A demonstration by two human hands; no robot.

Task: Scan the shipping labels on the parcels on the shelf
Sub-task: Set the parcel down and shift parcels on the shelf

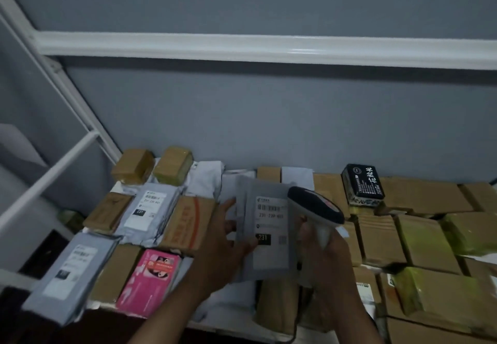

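From the head camera, looking down at a shelf packed with parcels against a grey wall. My left hand (228, 238) holds up a flat grey mailer (265, 232), thumb pinched over its lower left edge and fingers curled behind, so its white shipping label (270, 225) faces me. My right hand (326, 252) is wrapped round the handle of a white barcode scanner (316, 209), whose dark head sits just beside the mailer's upper right corner, overlapping the label's edge.

To scan well, I judge I should tilt the scanner head toward the barcode near the top of the label, keep the mailer flat and steady, and keep my thumb clear of the printed code.

Around me: two more grey mailers (150, 209) with labels lie at the left, a pink packet (150, 279) near the front edge, brown cardboard boxes (382, 238) filling the right side, and a black box (363, 187) at the back. A white shelf rail (269, 50) runs overhead. The light is dim, which may hamper reading.
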